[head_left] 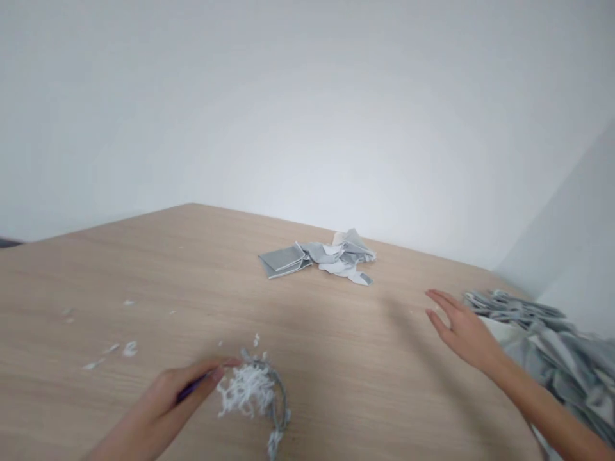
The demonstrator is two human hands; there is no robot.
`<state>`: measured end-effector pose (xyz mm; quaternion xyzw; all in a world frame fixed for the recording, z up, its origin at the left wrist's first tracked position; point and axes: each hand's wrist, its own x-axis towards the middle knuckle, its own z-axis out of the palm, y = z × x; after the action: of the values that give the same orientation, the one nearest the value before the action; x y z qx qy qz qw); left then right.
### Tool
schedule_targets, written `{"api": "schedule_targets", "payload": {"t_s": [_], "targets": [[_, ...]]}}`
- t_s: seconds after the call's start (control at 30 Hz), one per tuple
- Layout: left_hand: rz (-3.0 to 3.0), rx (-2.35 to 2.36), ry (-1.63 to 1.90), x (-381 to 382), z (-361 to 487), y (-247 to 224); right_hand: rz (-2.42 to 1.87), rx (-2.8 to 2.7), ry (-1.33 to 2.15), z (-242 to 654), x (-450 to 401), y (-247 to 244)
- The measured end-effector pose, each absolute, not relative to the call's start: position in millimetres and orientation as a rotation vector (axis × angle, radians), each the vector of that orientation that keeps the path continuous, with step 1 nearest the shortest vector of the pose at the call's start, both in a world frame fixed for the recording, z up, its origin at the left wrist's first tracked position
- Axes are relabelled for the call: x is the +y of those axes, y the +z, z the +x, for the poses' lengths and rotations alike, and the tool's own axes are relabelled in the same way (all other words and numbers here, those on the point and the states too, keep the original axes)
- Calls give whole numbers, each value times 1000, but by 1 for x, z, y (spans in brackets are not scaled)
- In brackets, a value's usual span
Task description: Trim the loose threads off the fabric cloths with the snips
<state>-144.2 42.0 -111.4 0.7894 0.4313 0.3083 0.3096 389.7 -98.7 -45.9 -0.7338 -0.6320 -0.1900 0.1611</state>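
My left hand [185,397] is closed round a slim purple tool [192,387]; most of it is hidden by the fingers, so its kind does not show. Its fingertips are beside a heap of white thread scraps [247,387] on the table, with a curved grey strip [281,400] along the heap's right side. Over the right part of the table, my right hand [461,330] is stretched out with fingers apart and nothing in it. It is close to a pile of grey cloth pieces [557,358] at the right edge.
A crumpled grey and white cloth [336,256], folded flat at its left end, lies toward the back of the wooden table [144,269]. Small white scraps [129,349] are scattered at the left. A pale wall [307,115] rises behind the table.
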Motion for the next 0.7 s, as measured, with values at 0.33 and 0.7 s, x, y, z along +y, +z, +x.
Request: {"api": "schedule_targets", "payload": {"t_s": [0.33,0.7], "targets": [[1824,1228,758,87,-180,-147,-1840,-2005,-362,257,125,-108],[1806,1253,748,63,-184,-123,-1744,-2402,-334,225,290,-168]]}}
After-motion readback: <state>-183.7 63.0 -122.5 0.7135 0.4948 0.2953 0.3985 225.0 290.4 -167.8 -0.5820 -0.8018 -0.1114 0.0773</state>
